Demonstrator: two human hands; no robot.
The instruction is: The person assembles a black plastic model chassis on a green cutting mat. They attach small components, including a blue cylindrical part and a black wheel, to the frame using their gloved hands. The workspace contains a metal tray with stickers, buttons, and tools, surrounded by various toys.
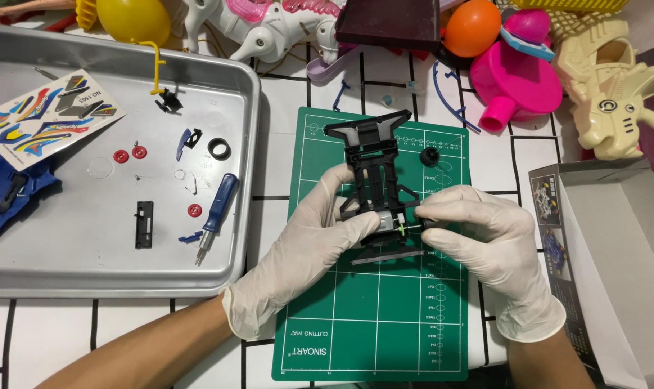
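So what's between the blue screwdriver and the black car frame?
In the head view, the metal tray's rim and some white table; the screwdriver lies in the tray, the car frame on the green mat.

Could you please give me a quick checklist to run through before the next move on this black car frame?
1. Left hand steadies the black frame: ok.
2. Right hand pinches at the silver motor: ok.
3. Motor fully seated: cannot tell.
4. Frame over the green mat: ok.
5. Screwdriver within reach in the metal tray: ok.
6. Small black gear on the mat: ok.
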